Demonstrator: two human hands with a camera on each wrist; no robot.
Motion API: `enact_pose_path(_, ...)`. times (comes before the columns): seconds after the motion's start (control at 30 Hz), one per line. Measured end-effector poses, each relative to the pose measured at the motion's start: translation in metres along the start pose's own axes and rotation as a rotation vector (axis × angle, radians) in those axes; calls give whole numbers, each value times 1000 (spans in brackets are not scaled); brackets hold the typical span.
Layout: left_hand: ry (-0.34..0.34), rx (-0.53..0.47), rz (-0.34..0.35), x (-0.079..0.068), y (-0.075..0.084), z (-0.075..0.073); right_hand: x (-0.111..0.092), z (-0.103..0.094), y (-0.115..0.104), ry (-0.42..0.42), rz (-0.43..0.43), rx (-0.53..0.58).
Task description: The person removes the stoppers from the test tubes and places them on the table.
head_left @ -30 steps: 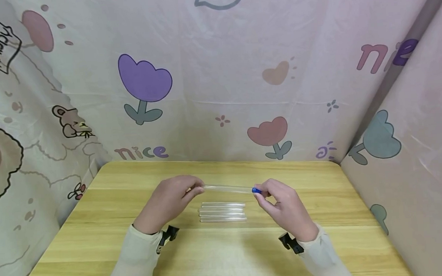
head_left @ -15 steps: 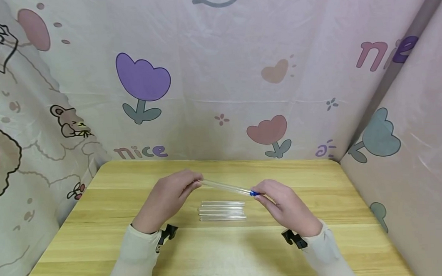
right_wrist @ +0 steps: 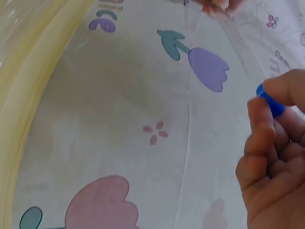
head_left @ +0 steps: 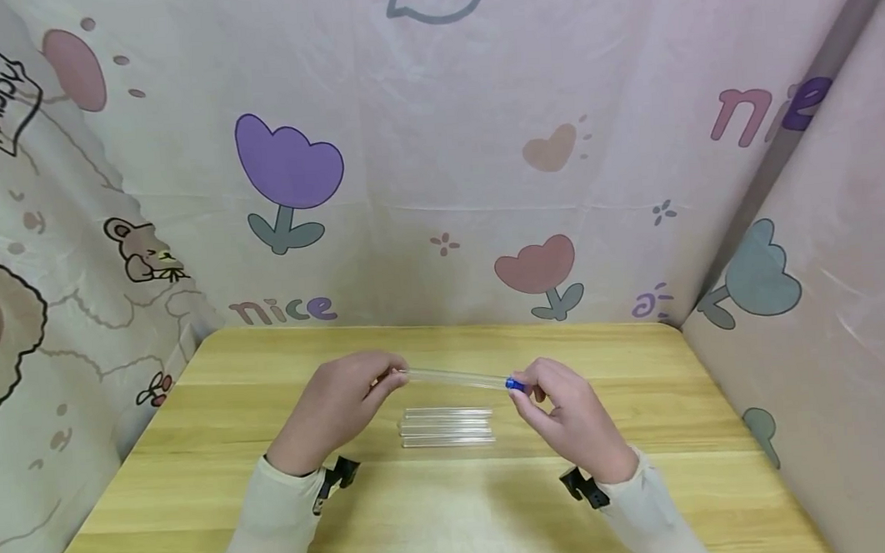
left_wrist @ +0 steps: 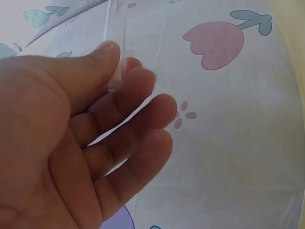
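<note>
A clear test tube (head_left: 455,378) is held up between both hands, above the table. My left hand (head_left: 347,402) pinches its left end between thumb and fingers; the left wrist view shows the clear tube (left_wrist: 116,33) between thumb and index finger. At the tube's right end is a blue stopper (head_left: 515,383), which my right hand (head_left: 570,412) pinches. Seen from the right wrist, the blue stopper (right_wrist: 270,101) sits between thumb and index finger. Below the held tube, several clear tubes (head_left: 447,426) lie side by side on the table.
The light wooden table (head_left: 440,510) spans the area in front of me. A patterned curtain (head_left: 420,144) hangs along its back edge and both sides.
The tube's left end tilted up half a second ago and has come back down to nearly level. My right hand turned slightly and returned. The tubes on the table have not moved.
</note>
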State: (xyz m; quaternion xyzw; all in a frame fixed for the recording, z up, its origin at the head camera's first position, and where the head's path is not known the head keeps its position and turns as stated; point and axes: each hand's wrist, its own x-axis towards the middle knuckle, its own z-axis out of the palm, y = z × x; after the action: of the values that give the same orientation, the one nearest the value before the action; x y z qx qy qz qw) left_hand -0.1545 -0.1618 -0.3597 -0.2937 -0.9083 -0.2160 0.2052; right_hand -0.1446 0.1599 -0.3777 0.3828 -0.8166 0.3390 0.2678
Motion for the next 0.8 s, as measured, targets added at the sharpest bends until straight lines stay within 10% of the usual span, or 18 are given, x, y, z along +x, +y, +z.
enact_pose_path(0.43, -35, -4, -32, -1, -10, -3, -2, -1, 0, -224, -183, 114)
enact_pose_path(0.8, -28, -53, -59, -3, -6, -6, -1, 1, 3, -25, -53, -32)
